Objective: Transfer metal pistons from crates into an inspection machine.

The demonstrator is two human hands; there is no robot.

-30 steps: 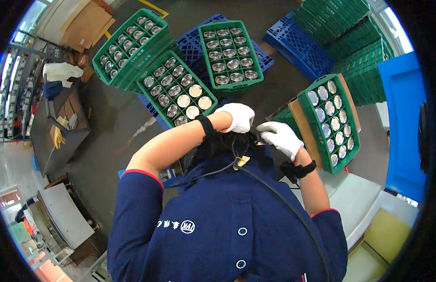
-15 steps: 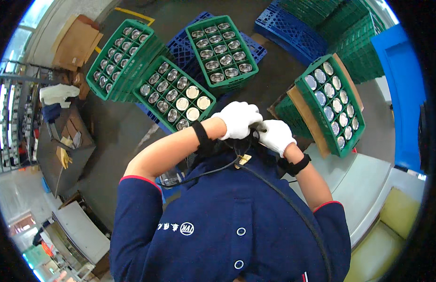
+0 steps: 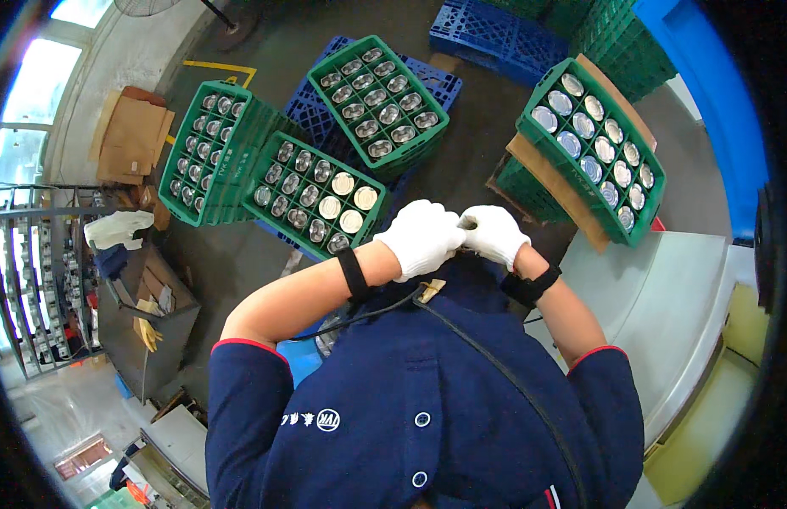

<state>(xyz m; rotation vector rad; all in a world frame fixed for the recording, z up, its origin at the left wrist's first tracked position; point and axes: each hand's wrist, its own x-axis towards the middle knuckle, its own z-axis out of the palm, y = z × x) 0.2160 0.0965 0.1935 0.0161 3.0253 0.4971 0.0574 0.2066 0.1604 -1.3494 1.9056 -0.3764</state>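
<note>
My left hand [image 3: 423, 239] and my right hand [image 3: 493, 238], both in white gloves, meet in front of my upper chest. Their fingers are curled and pinched together at the same spot. Whatever lies between the fingertips is hidden by the gloves. Close below hangs a black cord [image 3: 495, 346] running down my navy shirt, with a small tan clip [image 3: 431, 291] on it. Nearest beyond my left hand stands a green divided crate [image 3: 270, 208] of round metal parts like pistons, several of them pale-topped and the others showing open hollow sides.
Two more crates of metal parts stand beyond, a left one [image 3: 168, 197] and a middle one [image 3: 326, 59]. On the right, another filled crate [image 3: 593, 182] rests on a stack with cardboard [image 3: 559, 191]. Blue pallets [image 3: 495, 42] lie behind. A pale bench [image 3: 665, 293] is at right.
My hands have drawn closer together, and the small dark thing seen between the fingertips before is now hidden. The view has shifted, so the crates appear moved and turned.
</note>
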